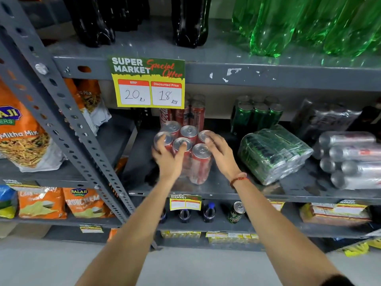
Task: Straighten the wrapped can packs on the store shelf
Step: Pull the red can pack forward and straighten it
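A wrapped pack of red cans [199, 162] stands upright on the grey shelf [226, 191]. My left hand [171, 159] grips its left front side, fingers over the can tops. My right hand [220, 151] holds the pack's right side, fingertips on a rear can top. A wrapped pack of green cans [274, 153] lies on its side just to the right. Further right a wrapped pack of silver cans [350, 159] also lies on its side. Upright red cans [185, 114] and an upright green can pack [257, 114] stand behind.
A price sign [148, 83] hangs from the shelf above, which holds dark bottles [185, 23] and green bottles [309, 25]. A slotted grey upright [68, 120] runs on the left, with orange snack bags [20, 137] beyond it. Bottles and a can stand on the lower shelf.
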Demonstrator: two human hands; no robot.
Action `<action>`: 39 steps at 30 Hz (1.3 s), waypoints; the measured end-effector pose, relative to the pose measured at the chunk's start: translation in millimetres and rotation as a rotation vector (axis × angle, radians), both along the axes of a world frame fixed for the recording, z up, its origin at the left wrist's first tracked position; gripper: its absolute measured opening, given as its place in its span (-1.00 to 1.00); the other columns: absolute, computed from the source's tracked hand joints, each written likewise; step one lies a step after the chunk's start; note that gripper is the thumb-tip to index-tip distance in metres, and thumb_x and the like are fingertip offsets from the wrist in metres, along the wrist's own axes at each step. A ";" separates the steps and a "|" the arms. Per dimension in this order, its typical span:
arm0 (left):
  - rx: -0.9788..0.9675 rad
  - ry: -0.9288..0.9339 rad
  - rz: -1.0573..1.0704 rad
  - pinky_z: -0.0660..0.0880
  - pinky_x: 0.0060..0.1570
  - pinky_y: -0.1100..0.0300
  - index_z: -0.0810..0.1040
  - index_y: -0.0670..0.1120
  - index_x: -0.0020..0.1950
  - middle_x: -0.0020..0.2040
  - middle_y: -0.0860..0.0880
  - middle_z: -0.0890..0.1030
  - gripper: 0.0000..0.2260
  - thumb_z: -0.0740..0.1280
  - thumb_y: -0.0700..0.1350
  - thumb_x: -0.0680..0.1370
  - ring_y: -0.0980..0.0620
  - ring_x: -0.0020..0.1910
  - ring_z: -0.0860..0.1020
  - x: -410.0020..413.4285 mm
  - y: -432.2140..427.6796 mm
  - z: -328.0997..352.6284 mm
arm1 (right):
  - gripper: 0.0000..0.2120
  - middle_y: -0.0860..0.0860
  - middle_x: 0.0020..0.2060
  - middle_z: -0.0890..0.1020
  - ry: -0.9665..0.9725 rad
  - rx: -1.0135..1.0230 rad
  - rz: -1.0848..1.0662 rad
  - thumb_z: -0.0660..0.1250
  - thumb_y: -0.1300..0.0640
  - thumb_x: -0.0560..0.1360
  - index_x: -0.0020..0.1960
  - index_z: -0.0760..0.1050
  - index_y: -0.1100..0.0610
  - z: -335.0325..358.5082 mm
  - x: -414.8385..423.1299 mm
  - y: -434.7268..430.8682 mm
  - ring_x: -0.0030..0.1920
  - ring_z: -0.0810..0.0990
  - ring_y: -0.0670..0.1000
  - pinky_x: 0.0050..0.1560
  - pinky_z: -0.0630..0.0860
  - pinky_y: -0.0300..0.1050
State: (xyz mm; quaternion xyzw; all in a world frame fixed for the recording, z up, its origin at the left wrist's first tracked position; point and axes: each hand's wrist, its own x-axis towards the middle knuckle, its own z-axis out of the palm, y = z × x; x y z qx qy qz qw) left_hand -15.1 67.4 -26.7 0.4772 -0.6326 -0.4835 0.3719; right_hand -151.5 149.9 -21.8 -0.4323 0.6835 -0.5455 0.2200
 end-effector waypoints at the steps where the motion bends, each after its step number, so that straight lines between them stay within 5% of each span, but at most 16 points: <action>1: -0.001 0.004 -0.093 0.24 0.39 -0.21 0.18 0.11 0.40 0.47 -0.22 0.16 -0.38 0.39 0.12 0.43 -0.22 0.43 0.23 4.9 -17.5 2.5 | -0.57 0.02 0.33 0.39 0.011 -0.002 -0.066 0.21 -0.15 0.52 0.34 0.43 -0.03 -3.3 12.2 6.4 0.31 0.41 -0.02 0.40 0.30 -0.08; 4: 0.033 -0.034 -0.388 0.33 0.36 -0.13 0.32 0.18 0.29 0.36 -0.01 0.36 -0.49 0.43 0.08 0.41 -0.06 0.35 0.37 9.8 -62.5 18.9 | -0.39 0.12 0.38 0.27 0.058 0.007 -0.314 0.11 -0.28 0.48 0.41 0.33 0.03 -12.0 69.7 11.0 0.37 0.33 0.11 0.39 0.26 -0.05; 7: 0.043 -0.091 -0.524 0.37 0.34 0.04 0.41 0.15 0.32 0.38 0.01 0.40 -0.54 0.43 -0.03 0.45 -0.01 0.34 0.41 0.2 -85.6 34.2 | -0.42 0.15 0.29 0.30 0.095 -0.073 -0.394 0.06 -0.23 0.51 0.41 0.33 0.06 -10.9 114.7 10.7 0.31 0.29 0.10 0.36 0.21 -0.12; 10: 0.016 -0.137 -0.482 0.40 0.26 0.17 0.42 0.03 0.37 0.38 -0.02 0.43 -0.56 0.38 -0.06 0.50 0.04 0.30 0.44 9.1 -73.1 41.8 | -0.45 0.09 0.21 0.31 0.079 -0.109 -0.406 0.07 -0.25 0.51 0.37 0.36 0.05 -7.8 120.3 21.5 0.24 0.35 0.07 0.28 0.27 -0.15; 12: -0.088 -0.066 -0.194 0.40 0.29 0.10 0.47 -0.01 0.33 0.34 -0.07 0.49 -0.62 0.36 -0.05 0.51 -0.01 0.29 0.47 17.3 -39.9 32.7 | -0.50 0.05 0.17 0.31 0.043 -0.142 -0.391 0.12 -0.20 0.53 0.34 0.38 0.07 4.3 96.7 24.7 0.20 0.41 0.06 0.21 0.30 -0.18; 16: -0.189 0.048 0.094 0.12 0.41 -0.01 0.31 -0.04 0.42 0.54 -0.21 0.06 -0.44 0.36 0.09 0.48 -0.16 0.51 0.08 11.9 64.7 13.0 | -0.51 0.16 0.28 0.39 0.147 -0.013 -0.182 0.20 -0.14 0.54 0.36 0.43 0.10 37.5 22.3 -17.5 0.34 0.35 0.10 0.42 0.22 -0.04; 18: -0.169 -0.082 0.085 0.00 0.43 -0.14 0.10 -0.03 0.51 0.55 -0.22 -0.19 -0.15 0.39 0.26 0.36 -0.22 0.53 -0.12 -6.5 91.4 2.4 | -0.45 0.14 0.41 0.36 0.261 0.182 0.041 0.20 -0.25 0.50 0.39 0.42 0.02 51.8 -2.4 -43.5 0.44 0.26 0.13 0.48 0.13 0.02; 21: -0.109 -0.266 0.146 0.07 0.37 -0.33 -0.07 0.02 0.53 0.52 -0.24 -0.28 0.10 0.50 0.30 0.20 -0.33 0.50 -0.18 -28.7 91.9 -6.7 | -0.42 0.03 0.52 0.23 0.379 0.499 0.309 0.17 -0.30 0.50 0.46 0.29 -0.12 53.6 -18.4 -61.6 0.53 0.10 0.12 0.50 -0.01 0.11; 26: -0.112 -0.207 0.184 0.15 0.36 -0.35 0.10 0.06 0.46 0.53 -0.24 -0.23 0.01 0.60 0.13 0.16 -0.35 0.50 -0.14 -25.3 76.0 -11.4 | -0.42 0.08 0.52 0.21 0.498 0.471 0.232 0.21 -0.28 0.49 0.46 0.26 -0.16 39.3 -20.0 -64.3 0.51 0.11 0.19 0.49 -0.06 0.08; 30: -0.128 -0.111 -0.063 0.16 0.44 -0.15 0.23 0.08 0.39 0.52 -0.29 -0.11 -0.13 0.61 -0.03 0.19 -0.31 0.51 0.00 20.7 27.0 -10.2 | -0.29 0.19 0.33 0.34 0.523 0.454 0.136 0.26 -0.36 0.40 0.47 0.24 -0.15 28.2 -22.0 -43.2 0.37 0.28 0.25 0.45 0.16 0.08; 34: -0.093 -0.286 -0.322 0.39 0.32 -0.05 0.28 0.14 0.38 0.34 -0.06 0.41 -0.15 0.60 -0.17 0.20 -0.08 0.28 0.45 55.6 -34.4 10.4 | -0.21 0.18 0.35 0.27 0.346 0.426 0.097 0.29 -0.36 0.38 0.51 0.14 -0.13 18.1 1.7 -17.8 0.31 0.42 0.26 0.41 0.31 0.14; 39: -0.075 -0.417 -0.510 0.46 0.25 -0.10 0.20 0.26 0.44 0.38 -0.05 0.43 -0.09 0.53 -0.32 0.29 -0.05 0.27 0.48 64.9 -74.3 26.7 | -0.24 0.19 0.20 0.33 0.400 0.333 -0.115 0.27 -0.30 0.44 0.52 0.11 -0.05 2.9 55.3 -10.9 0.12 0.51 0.33 0.19 0.47 0.11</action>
